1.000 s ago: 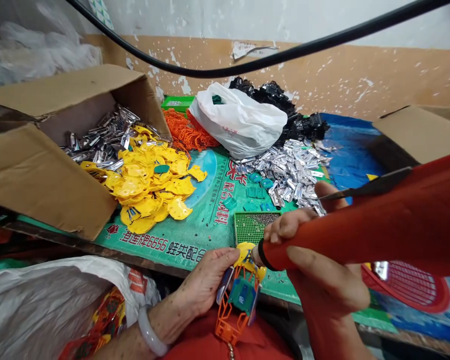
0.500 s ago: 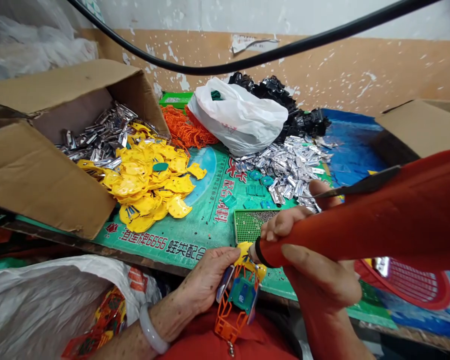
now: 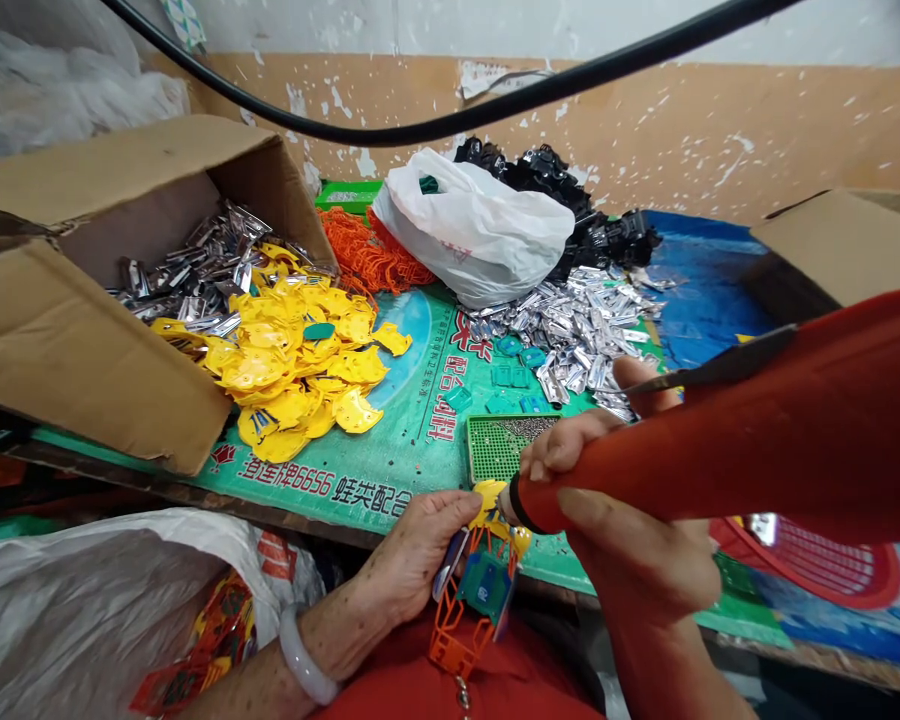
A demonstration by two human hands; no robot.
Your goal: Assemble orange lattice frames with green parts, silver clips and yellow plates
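L hand (image 3: 412,550) is at the near edge of the bench (image 3: 315,490), its grip pinched on the yellow piece (image 3: 487,500), thumb on top. Yellow piece is at the top end of an orange frame (image 3: 454,650); green block (image 3: 486,585) sits mid-frame, w/ a shiny strip (image 3: 450,565) along its L side. This part-built unit is just off the bench edge, in front of the red top (image 3: 397,685). Pale bangle (image 3: 304,655) on L wrist.

R hand (image 3: 645,560) has its grip wrapped round a thick red tool (image 3: 660,465), which slants down-L. Tool's tip is at the yellow piece, prob. touching; contact pt is hard to see.

Green tray (image 3: 493,450) w/ small metal bits is just beyond the tool tip. Loose green parts (image 3: 511,376) lie behind it, silver parts (image 3: 592,320) behind & to R. Yellow pile (image 3: 292,360) spills from the mouth of the cardboard box (image 3: 90,350) at L, w/ dark shiny parts in the box.

Far side of bench, L to R: orange heap (image 3: 367,250), white bag (image 3: 487,235), black parts (image 3: 611,240). Red basket (image 3: 832,570) is at R, partly behind the tool. Open sack (image 3: 165,590) w/ orange & yellow units is low at L.
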